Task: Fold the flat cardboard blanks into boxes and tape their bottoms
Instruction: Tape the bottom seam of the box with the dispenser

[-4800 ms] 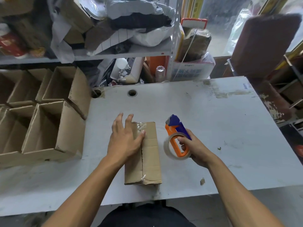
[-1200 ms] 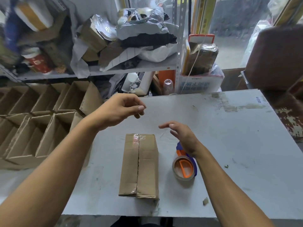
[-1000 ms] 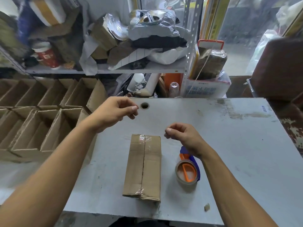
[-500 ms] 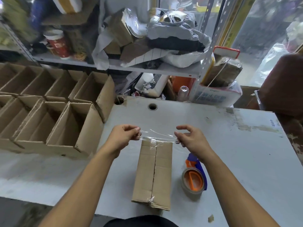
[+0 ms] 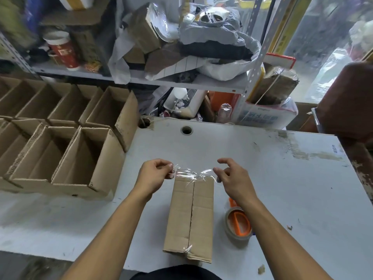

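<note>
A small cardboard box [image 5: 191, 215] lies bottom-up on the white table [image 5: 282, 178], its centre seam running toward me. A strip of clear tape [image 5: 193, 173] stretches across the box's far edge. My left hand [image 5: 155, 174] pinches the tape's left end between thumb and fingers. My right hand [image 5: 232, 176] pinches the right end, the other fingers raised. The orange tape dispenser [image 5: 239, 223] with its roll lies on the table right of the box, partly behind my right forearm.
Several folded open boxes [image 5: 80, 158] stand in rows at the table's left. Behind the table is a cluttered shelf [image 5: 181, 77] with bags and cartons. A cable hole [image 5: 186, 130] is in the table's far part. A cardboard scrap [image 5: 261, 268] lies near the front edge.
The dispenser was set down right of the box. Both hands took a loose strip of tape, stretched it, and have lowered it onto the box's far edge.
</note>
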